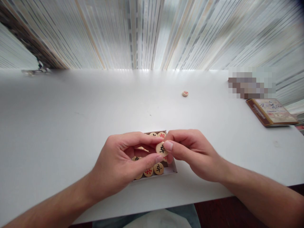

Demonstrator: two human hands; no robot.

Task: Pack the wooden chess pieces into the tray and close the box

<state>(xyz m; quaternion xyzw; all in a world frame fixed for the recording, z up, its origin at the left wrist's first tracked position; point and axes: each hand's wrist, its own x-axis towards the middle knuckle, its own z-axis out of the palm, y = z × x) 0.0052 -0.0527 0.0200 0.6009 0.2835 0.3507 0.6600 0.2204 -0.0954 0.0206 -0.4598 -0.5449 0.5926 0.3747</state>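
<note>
Between both hands, above a shallow box, is a round Chinese chess piece (161, 148) with a black character. My left hand (123, 155) has its thumb and fingertips at the piece's left side and edge. My right hand (194, 152) pinches it from the right, thumb on its face. Below, the open box (171, 170) holds several wooden pieces, among them a black-marked piece (158, 168), a red-marked piece (148, 171) and another red one (161, 135) near the far edge. My hands cover much of the box and its contents.
One loose red-marked chess piece (185, 93) lies farther back on the white table (59, 126). A brown-edged box lid with a picture (273, 110) rests at the right, near a blurred-out object (249, 85). Striped curtains (147, 34) hang behind the table.
</note>
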